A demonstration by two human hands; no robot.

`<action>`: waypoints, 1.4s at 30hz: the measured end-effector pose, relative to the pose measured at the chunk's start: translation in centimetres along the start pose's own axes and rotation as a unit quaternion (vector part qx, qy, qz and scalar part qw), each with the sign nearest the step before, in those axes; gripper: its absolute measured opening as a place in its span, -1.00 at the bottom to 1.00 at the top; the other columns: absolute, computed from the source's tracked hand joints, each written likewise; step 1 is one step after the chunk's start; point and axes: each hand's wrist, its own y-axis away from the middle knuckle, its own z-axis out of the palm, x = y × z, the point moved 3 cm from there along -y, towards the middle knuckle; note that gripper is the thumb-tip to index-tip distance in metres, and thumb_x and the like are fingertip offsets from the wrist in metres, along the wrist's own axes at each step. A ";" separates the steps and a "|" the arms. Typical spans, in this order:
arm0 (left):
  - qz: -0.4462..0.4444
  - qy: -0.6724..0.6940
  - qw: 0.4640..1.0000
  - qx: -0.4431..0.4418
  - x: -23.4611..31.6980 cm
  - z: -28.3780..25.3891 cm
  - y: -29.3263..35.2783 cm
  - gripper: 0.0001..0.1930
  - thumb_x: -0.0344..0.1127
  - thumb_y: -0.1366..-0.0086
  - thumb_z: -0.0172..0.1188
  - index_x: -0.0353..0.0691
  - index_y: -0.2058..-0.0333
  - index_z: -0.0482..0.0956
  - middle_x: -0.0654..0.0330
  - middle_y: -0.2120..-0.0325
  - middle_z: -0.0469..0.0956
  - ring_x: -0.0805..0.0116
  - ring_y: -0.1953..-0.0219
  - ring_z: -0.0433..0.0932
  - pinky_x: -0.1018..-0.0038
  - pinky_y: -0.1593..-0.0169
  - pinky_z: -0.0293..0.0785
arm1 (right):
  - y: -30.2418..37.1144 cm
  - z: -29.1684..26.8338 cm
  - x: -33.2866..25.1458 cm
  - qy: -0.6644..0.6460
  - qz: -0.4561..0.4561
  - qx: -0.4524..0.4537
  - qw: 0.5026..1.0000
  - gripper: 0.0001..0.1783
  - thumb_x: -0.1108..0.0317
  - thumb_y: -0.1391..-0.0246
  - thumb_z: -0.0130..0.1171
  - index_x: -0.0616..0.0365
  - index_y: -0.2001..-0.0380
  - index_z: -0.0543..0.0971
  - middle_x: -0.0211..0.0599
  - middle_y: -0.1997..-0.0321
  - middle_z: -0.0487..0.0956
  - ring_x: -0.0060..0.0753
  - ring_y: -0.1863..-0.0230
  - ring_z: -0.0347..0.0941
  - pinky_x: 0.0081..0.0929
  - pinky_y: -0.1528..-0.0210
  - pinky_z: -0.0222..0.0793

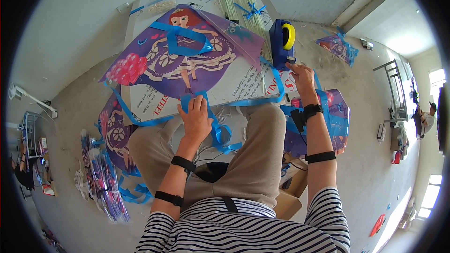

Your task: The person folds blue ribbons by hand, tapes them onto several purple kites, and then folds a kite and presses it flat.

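One purple kite [140, 49], printed with a single red-haired figure in a wide dress, lies spread on the white surface [220, 89] in front of the seated person. One folded length of blue ribbon [185, 33] crosses the figure's chest, and a short blue strip [186, 100] sits at the kite's lower edge. There the left hand [196, 118] rests, its fingers close together and slightly bent, touching the strip; whether it grips it, I cannot tell. The right hand [302, 77] is partly curled, with thumb and forefinger at the near end of one blue tape dispenser [277, 42]; whether they pinch any tape, I cannot tell. The dispenser carries one yellow ring [289, 36].

Toward the far edge of the surface are one clear bag [161, 5] of small pale pieces and many thin pale rods [244, 0], too close-set to count. Three more purple kites show beyond the surface: one at its left [117, 136], one under the right forearm [338, 117], one farther off on the floor [335, 47]. Four black straps, two per arm, circle the person's arms.
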 end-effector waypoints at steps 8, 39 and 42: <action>-0.002 0.002 1.000 -0.008 0.1 0.1 -0.1 -0.25 -0.15 0.00 0.49 -0.26 -0.15 0.41 0.24 -0.18 0.26 0.21 -0.26 0.24 -0.42 -0.22 0.10 | 0.0 -0.3 0.3 0.003 0.032 -0.006 0.999 -0.83 0.46 -0.14 0.19 0.41 0.34 0.61 -0.17 0.24 0.67 -0.64 0.51 0.33 -0.64 0.44 0.18; -0.009 0.009 1.000 -0.018 -0.3 0.2 0.1 -0.26 -0.18 0.00 0.49 -0.22 -0.16 0.40 0.26 -0.21 0.25 0.24 -0.28 0.22 -0.42 -0.23 0.08 | 0.8 0.2 2.9 -0.074 0.079 0.178 0.978 -0.89 0.51 0.04 0.36 0.29 0.44 0.62 -0.31 0.60 0.52 -0.43 0.65 0.43 -0.51 0.58 0.30; -0.009 0.009 1.000 -0.019 -0.3 0.2 0.1 -0.26 -0.18 -0.01 0.49 -0.22 -0.17 0.39 0.26 -0.21 0.25 0.24 -0.28 0.22 -0.42 -0.24 0.09 | 0.4 -0.1 2.8 0.005 0.042 0.175 0.984 -0.86 0.46 0.06 0.38 0.30 0.43 0.65 -0.27 0.57 0.56 -0.37 0.59 0.49 -0.49 0.53 0.34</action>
